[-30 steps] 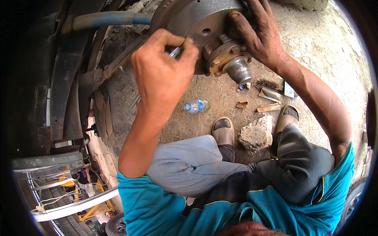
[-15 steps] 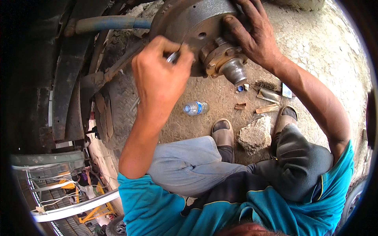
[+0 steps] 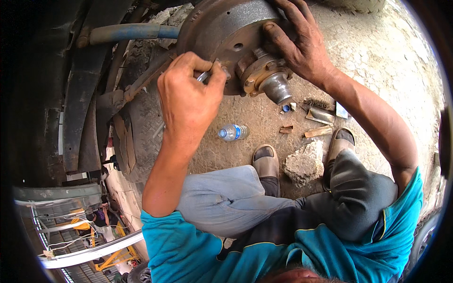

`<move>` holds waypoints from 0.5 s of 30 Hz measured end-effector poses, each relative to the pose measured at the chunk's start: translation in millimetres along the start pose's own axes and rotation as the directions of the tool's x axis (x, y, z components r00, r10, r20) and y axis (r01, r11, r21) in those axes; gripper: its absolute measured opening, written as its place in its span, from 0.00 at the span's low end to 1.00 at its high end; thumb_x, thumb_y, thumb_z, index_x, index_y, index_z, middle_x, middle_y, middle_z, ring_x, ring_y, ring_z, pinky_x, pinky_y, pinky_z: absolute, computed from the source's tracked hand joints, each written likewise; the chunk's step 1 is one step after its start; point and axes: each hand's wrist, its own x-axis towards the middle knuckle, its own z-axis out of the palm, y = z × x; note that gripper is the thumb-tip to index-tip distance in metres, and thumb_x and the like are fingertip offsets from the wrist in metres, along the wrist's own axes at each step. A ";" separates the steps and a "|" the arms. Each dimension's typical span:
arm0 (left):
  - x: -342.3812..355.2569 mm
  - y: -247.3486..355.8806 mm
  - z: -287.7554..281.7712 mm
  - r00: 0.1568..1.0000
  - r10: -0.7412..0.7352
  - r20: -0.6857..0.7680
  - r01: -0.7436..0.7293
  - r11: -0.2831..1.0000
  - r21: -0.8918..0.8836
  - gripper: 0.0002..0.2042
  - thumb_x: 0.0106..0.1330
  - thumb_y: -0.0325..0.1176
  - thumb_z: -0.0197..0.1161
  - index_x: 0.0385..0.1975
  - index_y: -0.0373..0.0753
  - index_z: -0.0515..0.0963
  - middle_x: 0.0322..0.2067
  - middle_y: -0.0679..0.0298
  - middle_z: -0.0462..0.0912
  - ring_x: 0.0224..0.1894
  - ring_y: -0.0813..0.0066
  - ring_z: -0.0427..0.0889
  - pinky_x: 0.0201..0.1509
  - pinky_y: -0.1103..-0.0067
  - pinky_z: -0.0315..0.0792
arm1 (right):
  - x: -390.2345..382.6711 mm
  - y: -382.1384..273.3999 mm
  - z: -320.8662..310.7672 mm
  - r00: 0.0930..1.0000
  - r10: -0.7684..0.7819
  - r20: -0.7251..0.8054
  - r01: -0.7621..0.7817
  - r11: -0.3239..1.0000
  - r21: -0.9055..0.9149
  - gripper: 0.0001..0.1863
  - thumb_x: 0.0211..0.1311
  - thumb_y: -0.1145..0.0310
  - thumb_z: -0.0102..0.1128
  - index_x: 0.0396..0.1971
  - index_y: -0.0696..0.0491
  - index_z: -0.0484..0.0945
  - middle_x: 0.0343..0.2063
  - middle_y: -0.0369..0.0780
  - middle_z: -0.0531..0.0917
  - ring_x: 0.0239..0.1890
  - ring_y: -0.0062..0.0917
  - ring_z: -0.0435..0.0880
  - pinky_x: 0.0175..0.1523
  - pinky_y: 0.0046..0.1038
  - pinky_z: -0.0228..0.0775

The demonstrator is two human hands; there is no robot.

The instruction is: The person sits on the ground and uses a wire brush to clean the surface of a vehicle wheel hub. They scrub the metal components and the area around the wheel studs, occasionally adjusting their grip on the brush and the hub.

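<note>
In front of me is a worn grey metal brake drum (image 3: 236,30), with a rusty hub and a shiny round metal end (image 3: 276,87) jutting toward me. My left hand (image 3: 188,94) is closed around a thin shiny metal tool (image 3: 202,77), held at the drum's lower left face. Its fingers cover most of the tool, so its exact kind cannot be told. My right hand (image 3: 306,49) grips the drum's right edge, thumb on the metal and fingers stretched over the side, partly cut off by the top of the picture.
A blue tube-shaped part (image 3: 132,32) runs into the drum from the left, beside dark vehicle metal. On the ground lie a plastic bottle (image 3: 233,132), a blue cap (image 3: 286,108), a brush (image 3: 317,103), wood scraps (image 3: 318,131) and a large stone (image 3: 303,162) between my feet.
My left hand has shifted slightly down and left with the tool, and is less blurred. My right hand and the drum sit slightly further left in view.
</note>
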 end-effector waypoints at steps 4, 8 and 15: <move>9.7 10.6 9.0 0.998 0.066 0.008 -0.066 0.997 0.039 0.09 0.55 0.29 0.72 0.22 0.32 0.79 0.24 0.49 0.82 0.27 0.50 0.83 0.35 0.62 0.75 | -3.4 0.7 1.4 1.000 0.015 -0.017 -0.015 0.999 -0.032 0.31 0.69 0.62 0.61 0.68 0.57 0.68 0.66 0.54 0.69 0.68 0.51 0.68 0.71 0.44 0.62; 3.3 -0.3 5.9 0.998 0.065 -0.007 -0.064 0.997 0.051 0.08 0.55 0.28 0.73 0.22 0.32 0.80 0.24 0.52 0.83 0.26 0.58 0.81 0.33 0.66 0.74 | -0.1 0.9 -2.1 1.000 0.007 -0.002 -0.007 1.000 0.007 0.31 0.69 0.62 0.60 0.68 0.57 0.68 0.66 0.55 0.69 0.68 0.52 0.68 0.72 0.45 0.62; 1.1 2.4 4.7 0.999 0.050 0.013 -0.051 0.996 0.078 0.07 0.56 0.29 0.71 0.23 0.35 0.80 0.27 0.52 0.83 0.30 0.47 0.84 0.36 0.60 0.76 | -1.0 1.7 2.3 1.000 0.003 -0.007 -0.003 1.000 0.004 0.31 0.69 0.61 0.60 0.68 0.58 0.68 0.65 0.55 0.69 0.68 0.52 0.68 0.72 0.45 0.61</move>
